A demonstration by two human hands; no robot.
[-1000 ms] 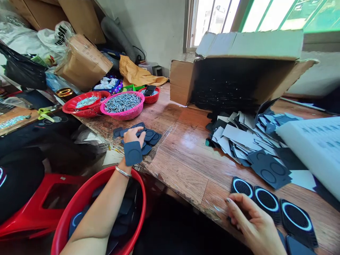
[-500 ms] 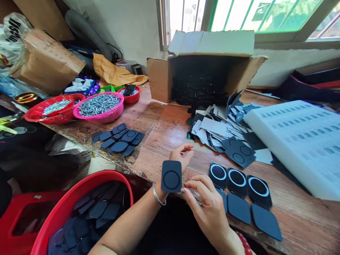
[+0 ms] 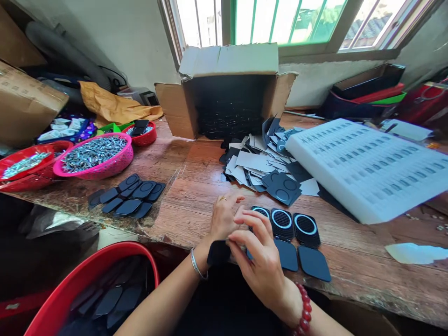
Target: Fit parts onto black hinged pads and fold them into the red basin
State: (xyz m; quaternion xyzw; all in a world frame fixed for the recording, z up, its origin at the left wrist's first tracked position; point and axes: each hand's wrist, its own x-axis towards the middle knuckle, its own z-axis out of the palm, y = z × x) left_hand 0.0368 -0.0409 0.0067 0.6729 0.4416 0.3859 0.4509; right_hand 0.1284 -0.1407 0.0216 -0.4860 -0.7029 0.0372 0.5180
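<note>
Bench [image 3: 189, 196] is pretty scuffed: cardboard box [image 3: 231, 60], pink basket [image 3: 96, 172] left of it, cards [image 3: 254, 160] and ringed pads [image 3: 282, 225] in front.

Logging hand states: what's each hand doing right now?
Left hand: loosely open, nothing visible held.
Right hand: closed, pinching a black pad by its edge.

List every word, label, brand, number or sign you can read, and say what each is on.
None can be read.
Cardboard box at far left: faint printed marks, too blurred to read.
Plastic bag at lower left: possible print, too small and blurred to read.
</note>
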